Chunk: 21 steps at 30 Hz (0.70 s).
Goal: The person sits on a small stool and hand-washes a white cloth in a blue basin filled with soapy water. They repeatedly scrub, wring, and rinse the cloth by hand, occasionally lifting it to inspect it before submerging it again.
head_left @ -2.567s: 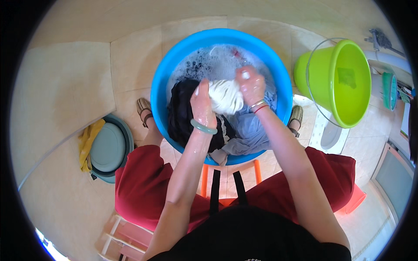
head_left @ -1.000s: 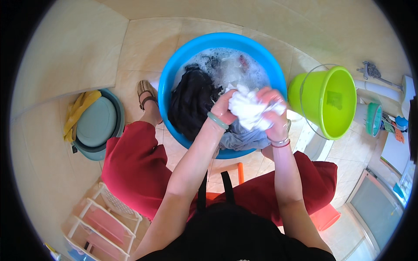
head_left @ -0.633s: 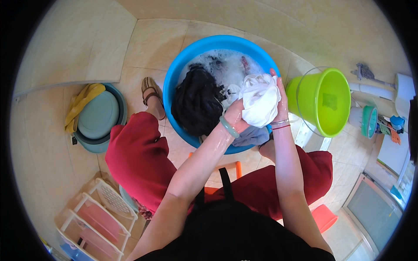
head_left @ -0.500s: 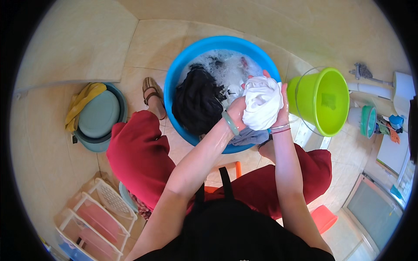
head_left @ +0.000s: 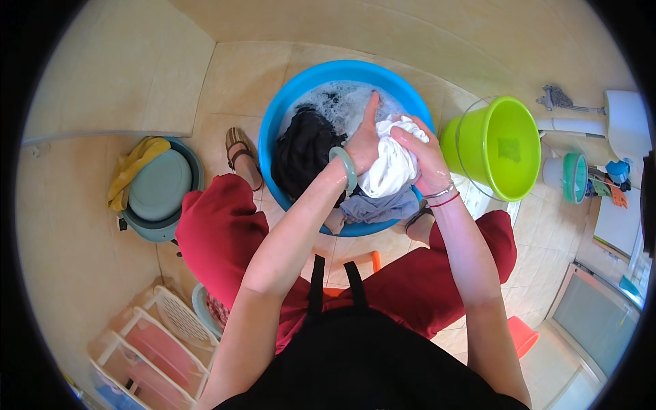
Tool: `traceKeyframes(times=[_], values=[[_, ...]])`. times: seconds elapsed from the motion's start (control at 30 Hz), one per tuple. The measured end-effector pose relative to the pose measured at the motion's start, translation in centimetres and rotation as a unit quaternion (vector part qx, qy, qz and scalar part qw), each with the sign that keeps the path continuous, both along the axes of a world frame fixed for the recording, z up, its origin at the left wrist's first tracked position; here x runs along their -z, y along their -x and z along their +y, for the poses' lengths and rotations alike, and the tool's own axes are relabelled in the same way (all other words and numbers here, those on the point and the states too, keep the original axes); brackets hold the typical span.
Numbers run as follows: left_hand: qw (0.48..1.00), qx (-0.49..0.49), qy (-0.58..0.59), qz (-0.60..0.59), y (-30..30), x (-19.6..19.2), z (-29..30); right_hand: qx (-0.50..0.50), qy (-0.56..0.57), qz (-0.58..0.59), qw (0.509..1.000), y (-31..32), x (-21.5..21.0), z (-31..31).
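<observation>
A round blue basin [head_left: 280,123] of soapy water stands on the tiled floor in front of me. It holds a dark garment [head_left: 301,154] on its left side and a grey one [head_left: 379,205] draped over the near rim. Both my hands hold a wet white cloth [head_left: 391,167] above the basin's right half. My left hand [head_left: 364,140], a pale green bangle at its wrist, presses on the cloth with fingers stretched out. My right hand [head_left: 420,154] grips the cloth from the right.
A lime green bucket [head_left: 502,147] stands right of the basin. A teal basin [head_left: 160,188] with a yellow cloth [head_left: 133,171] lies at left. White plastic racks [head_left: 154,342] sit at lower left, an orange stool [head_left: 372,263] under me, bathroom items at far right.
The white cloth has come down from above the basin's right rim toward its middle. My left hand's fingers have stretched out over it. My view shifted a little.
</observation>
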<state>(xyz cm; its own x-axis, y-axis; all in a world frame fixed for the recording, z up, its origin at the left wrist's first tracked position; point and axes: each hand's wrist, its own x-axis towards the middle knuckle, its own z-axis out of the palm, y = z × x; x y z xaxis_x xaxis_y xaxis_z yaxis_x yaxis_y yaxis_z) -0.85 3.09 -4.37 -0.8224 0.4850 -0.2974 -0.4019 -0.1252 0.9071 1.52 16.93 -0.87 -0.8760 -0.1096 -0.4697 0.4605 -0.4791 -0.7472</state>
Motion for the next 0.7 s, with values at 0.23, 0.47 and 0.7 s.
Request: traceKeyframes(times=[0.23, 0.47, 0.7], values=[[0.940, -0.116, -0.266, -0.183, -1.3, -2.1, -1.6, 0.200, -0.048, 0.112, 0.972, 1.3, -1.2, 1.0], [0.895, -0.251, -0.315, -0.192, -3.1, -4.3, 2.2, 0.181, -0.040, 0.125, 0.975, -0.4, -2.6, -1.7], [0.922, -0.381, -0.047, 0.055, -2.8, -6.6, 4.9, 0.174, 0.154, 0.050, 0.971, -0.3, -0.7, -0.9]])
